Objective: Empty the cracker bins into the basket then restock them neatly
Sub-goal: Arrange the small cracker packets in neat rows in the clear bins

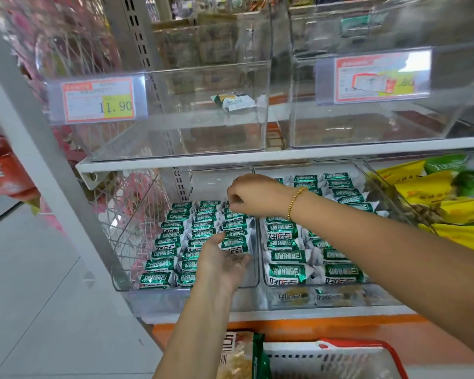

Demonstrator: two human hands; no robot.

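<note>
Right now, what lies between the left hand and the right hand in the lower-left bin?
Head view: a column of green cracker packets lies between the left hand and the right hand, inside the clear bin.

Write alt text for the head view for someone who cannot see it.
Two bare hands arrange green cracker packets in rows in a clear bin on the lower shelf: the left hand holds the front packet of one row, the right hand reaches its back. Bins above are nearly empty; a red basket sits below.
</note>
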